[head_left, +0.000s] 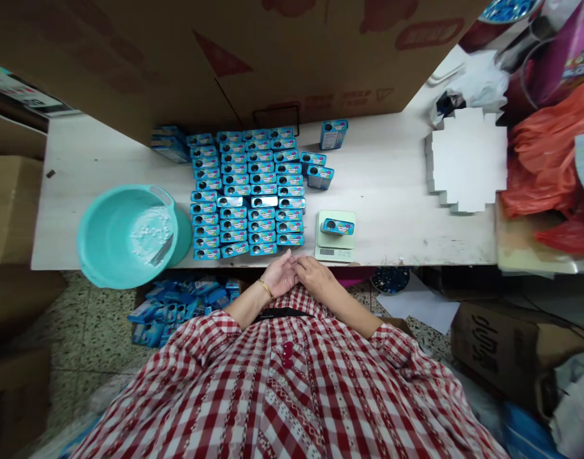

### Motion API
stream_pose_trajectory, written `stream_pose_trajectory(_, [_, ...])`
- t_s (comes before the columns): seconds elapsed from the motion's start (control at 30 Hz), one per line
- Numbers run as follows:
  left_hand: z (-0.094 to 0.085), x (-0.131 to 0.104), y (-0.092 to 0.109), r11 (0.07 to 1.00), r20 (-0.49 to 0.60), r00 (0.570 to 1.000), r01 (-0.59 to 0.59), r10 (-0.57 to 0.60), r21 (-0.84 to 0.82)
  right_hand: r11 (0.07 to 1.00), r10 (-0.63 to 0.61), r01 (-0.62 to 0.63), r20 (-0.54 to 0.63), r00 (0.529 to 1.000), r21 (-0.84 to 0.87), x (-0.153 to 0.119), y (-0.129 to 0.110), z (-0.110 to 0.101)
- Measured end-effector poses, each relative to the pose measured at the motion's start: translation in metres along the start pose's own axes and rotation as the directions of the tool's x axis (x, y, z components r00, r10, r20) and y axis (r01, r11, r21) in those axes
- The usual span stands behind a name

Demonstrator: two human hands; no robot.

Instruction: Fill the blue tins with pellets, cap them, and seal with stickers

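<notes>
My left hand [278, 278] is palm up at the table's front edge, a gold bangle on its wrist, its fingers loosely stretched. Across its fingers lies my right hand [315, 275], back upward, fingers loosely extended and touching the left. No object shows in either. Just beyond my right hand is a pale green digital scale [335, 253], bearing one small blue box [338, 227]. Ahead of my left hand, several columns of similar blue boxes [248, 191] stand packed in rows. A few loose blue boxes [319, 177] stand at the block's right side.
A turquoise basin [94, 248] holding small white pieces and a metal scoop overhangs the table's front left. Large cardboard [292, 64] rises behind. White folded card [468, 159] lies right, beside red plastic bags [554, 146]. Below left is a heap of blue boxes [177, 309].
</notes>
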State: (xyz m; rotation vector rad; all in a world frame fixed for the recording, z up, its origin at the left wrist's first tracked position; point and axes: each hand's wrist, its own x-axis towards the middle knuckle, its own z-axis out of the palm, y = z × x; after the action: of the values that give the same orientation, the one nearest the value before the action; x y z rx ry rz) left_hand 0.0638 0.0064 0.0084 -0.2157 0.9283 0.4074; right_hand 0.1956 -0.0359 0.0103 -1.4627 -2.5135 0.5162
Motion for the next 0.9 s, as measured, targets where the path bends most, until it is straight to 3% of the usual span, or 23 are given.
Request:
stream_pose_trajectory(0.17, [0.000, 0.002, 0.003, 1.000, -0.001, 1.000, -0.014, 0.014, -0.004, 0.999, -0.018, 0.021, -0.081, 0.997, 0.047, 0.004, 0.001, 0.004])
stream_pose_trajectory(0.27, [0.006, 0.005, 0.003, 0.999, 0.025, 0.999, -0.045, 0.046, -0.028, 0.995, 0.011, 0.004, -0.146, 0.989, 0.102, 0.004, 0.014, -0.003])
stream_pose_trajectory(0.33, [0.012, 0.007, 0.005, 0.997, 0.037, 0.997, -0.070, 0.071, -0.036, 0.976, 0.110, -0.053, -0.265, 0.958, 0.211, 0.005, 0.031, -0.013])
stream_pose_trajectory(0.4, [0.017, 0.009, 0.007, 0.996, 0.026, 0.996, -0.085, 0.086, -0.029, 0.928, 0.255, -0.121, -0.365, 0.895, 0.353, 0.006, 0.051, -0.024])
stream_pose_trajectory(0.47, [0.019, 0.009, 0.010, 0.996, 0.004, 0.996, -0.089, 0.089, -0.020, 0.878, 0.364, -0.172, -0.390, 0.846, 0.447, 0.008, 0.071, -0.032])
stream_pose_trajectory(0.53, [0.018, 0.008, 0.010, 0.996, -0.007, 0.996, -0.088, 0.088, -0.020, 0.847, 0.423, -0.214, -0.371, 0.827, 0.487, 0.009, 0.087, -0.035])
stream_pose_trajectory(0.77, [0.011, 0.003, 0.008, 0.997, -0.019, 0.997, -0.069, 0.069, -0.026, 0.890, 0.409, -0.269, -0.382, 0.829, 0.369, 0.011, 0.106, -0.029])
stream_pose_trajectory(0.83, [0.009, 0.002, 0.009, 0.996, -0.022, 0.997, -0.080, 0.080, -0.030, 0.900, 0.411, -0.286, -0.423, 0.808, 0.329, 0.007, 0.105, -0.037])
stream_pose_trajectory(0.9, [0.005, 0.000, 0.011, 0.994, -0.028, 0.995, -0.099, 0.098, -0.039, 0.893, 0.446, -0.340, -0.479, 0.756, 0.295, -0.001, 0.105, -0.048])
